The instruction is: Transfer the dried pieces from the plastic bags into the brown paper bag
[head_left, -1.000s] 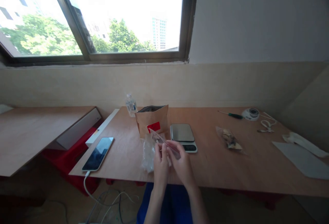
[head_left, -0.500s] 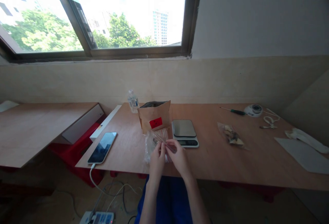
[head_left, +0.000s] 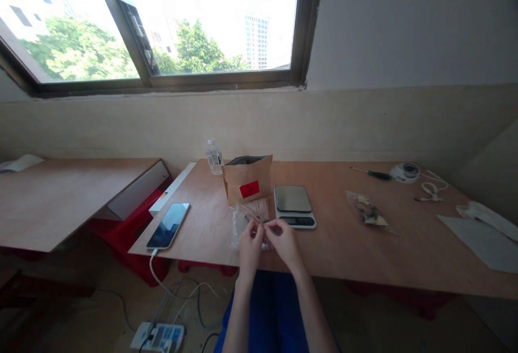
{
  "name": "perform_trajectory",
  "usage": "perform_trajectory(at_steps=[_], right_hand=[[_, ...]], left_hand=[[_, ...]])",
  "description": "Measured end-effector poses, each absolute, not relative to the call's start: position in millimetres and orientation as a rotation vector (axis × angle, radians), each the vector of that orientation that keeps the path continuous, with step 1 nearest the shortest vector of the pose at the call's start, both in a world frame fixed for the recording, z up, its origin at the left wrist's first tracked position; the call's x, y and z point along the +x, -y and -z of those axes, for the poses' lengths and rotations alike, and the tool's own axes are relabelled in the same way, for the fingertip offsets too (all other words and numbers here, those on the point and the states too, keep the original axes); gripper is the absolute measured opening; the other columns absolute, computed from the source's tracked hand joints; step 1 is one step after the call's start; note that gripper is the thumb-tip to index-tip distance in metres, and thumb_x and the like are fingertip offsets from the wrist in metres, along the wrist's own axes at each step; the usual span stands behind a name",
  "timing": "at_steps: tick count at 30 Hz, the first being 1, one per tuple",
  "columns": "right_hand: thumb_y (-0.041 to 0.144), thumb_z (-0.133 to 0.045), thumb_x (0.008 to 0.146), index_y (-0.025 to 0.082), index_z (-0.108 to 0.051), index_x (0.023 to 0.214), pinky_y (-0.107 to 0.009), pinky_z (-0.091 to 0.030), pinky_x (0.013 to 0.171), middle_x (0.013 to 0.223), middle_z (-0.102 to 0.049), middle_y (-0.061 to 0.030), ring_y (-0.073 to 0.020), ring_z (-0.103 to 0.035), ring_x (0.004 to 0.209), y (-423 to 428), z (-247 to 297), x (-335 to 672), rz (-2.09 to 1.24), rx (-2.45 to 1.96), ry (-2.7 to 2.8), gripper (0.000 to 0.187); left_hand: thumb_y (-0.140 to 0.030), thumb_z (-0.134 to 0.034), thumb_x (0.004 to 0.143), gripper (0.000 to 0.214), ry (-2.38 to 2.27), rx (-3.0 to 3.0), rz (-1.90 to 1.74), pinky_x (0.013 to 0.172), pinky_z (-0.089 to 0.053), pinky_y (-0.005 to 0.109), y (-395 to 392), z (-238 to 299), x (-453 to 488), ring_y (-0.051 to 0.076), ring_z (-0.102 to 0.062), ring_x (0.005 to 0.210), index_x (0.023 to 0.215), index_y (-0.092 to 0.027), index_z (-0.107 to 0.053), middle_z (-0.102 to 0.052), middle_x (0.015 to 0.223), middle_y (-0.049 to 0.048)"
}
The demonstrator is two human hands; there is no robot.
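Observation:
My left hand (head_left: 250, 246) and my right hand (head_left: 284, 241) meet over the near edge of the wooden table (head_left: 335, 245). Both pinch the top of a small clear plastic zip bag (head_left: 253, 214) with a red strip, held just above a pile of similar clear bags (head_left: 239, 229). Right behind them stands an open brown paper pouch (head_left: 249, 180) with a red label. A small digital scale (head_left: 293, 205) sits to the right of the pouch.
A phone (head_left: 169, 225) on a white cable lies at the table's left. A water bottle (head_left: 214, 156) stands behind the pouch. A filled clear bag (head_left: 367, 210), a green screwdriver (head_left: 372, 173), a tape roll (head_left: 407, 171) and white sheets (head_left: 481, 245) lie to the right. A lower table (head_left: 60, 196) is at left.
The view has tilted and shifted a little. My hands have lowered the clear bag toward the pile, and my fingertips have come closer together on its top edge.

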State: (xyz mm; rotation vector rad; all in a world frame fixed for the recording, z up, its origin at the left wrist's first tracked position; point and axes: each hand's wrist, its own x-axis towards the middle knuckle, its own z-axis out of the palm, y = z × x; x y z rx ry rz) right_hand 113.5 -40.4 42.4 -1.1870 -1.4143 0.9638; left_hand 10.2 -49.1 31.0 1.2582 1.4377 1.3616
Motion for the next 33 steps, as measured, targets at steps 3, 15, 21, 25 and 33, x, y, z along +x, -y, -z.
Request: perform_trajectory(at_steps=[3,15,21,25,33], right_hand=[[0.031,-0.058,0.072,0.017,-0.062,0.066,-0.031,-0.049,0.067,0.069,-0.066,-0.0050,-0.0198,-0.062,0.068,35.0,-50.8,121.3,-0.909,-1.240,1.443,0.016],[0.044,-0.062,0.070,0.017,-0.056,0.075,-0.029,-0.051,0.055,0.070,-0.067,-0.0051,-0.0181,-0.063,0.063,8.3,-114.6,166.7,-0.925,-1.096,0.991,0.029],[0.044,-0.065,0.068,0.018,-0.055,0.075,-0.027,-0.050,0.053,0.067,-0.066,-0.0027,-0.0164,-0.062,0.058,-0.4,-133.5,148.3,-1.084,-0.994,1.099,0.029],[0.045,-0.062,0.068,0.019,-0.054,0.077,-0.030,-0.051,0.055,0.068,-0.066,-0.0022,-0.0167,-0.061,0.058,-21.6,-126.5,144.3,-1.216,-0.997,1.195,0.029],[0.022,-0.053,0.076,0.020,-0.056,0.081,-0.030,-0.046,0.075,0.087,-0.059,-0.0041,-0.0166,-0.056,0.081,-25.7,-129.8,130.5,-0.444,-1.067,1.677,0.006]], left_hand=[[-0.032,-0.048,0.079,0.019,-1.400,1.281,-1.395,0.053,-0.037,0.020,49.9,-35.1,12.0,0.010,-0.048,0.053,0.065,-0.018,-0.047,-0.047,0.056,-0.0045],[-0.042,-0.040,0.087,0.032,-1.218,1.209,-1.576,0.071,-0.044,0.025,53.9,-61.4,10.9,0.014,-0.055,0.072,0.070,-0.018,-0.052,-0.055,0.071,0.0004],[-0.040,-0.053,0.076,0.038,-0.736,0.767,-1.471,0.089,-0.045,0.040,36.6,-40.6,17.6,0.024,-0.056,0.106,0.106,-0.017,-0.054,-0.059,0.113,0.0095],[-0.029,-0.050,0.074,0.043,-0.639,0.755,-1.462,0.092,-0.044,0.045,36.5,-49.9,11.2,0.026,-0.051,0.115,0.116,-0.020,-0.051,-0.056,0.123,0.0101],[-0.032,-0.064,0.073,0.040,-0.744,0.810,-1.465,0.088,-0.047,0.043,19.5,-42.7,1.8,0.024,-0.059,0.103,0.111,-0.020,-0.055,-0.062,0.111,0.0078]])
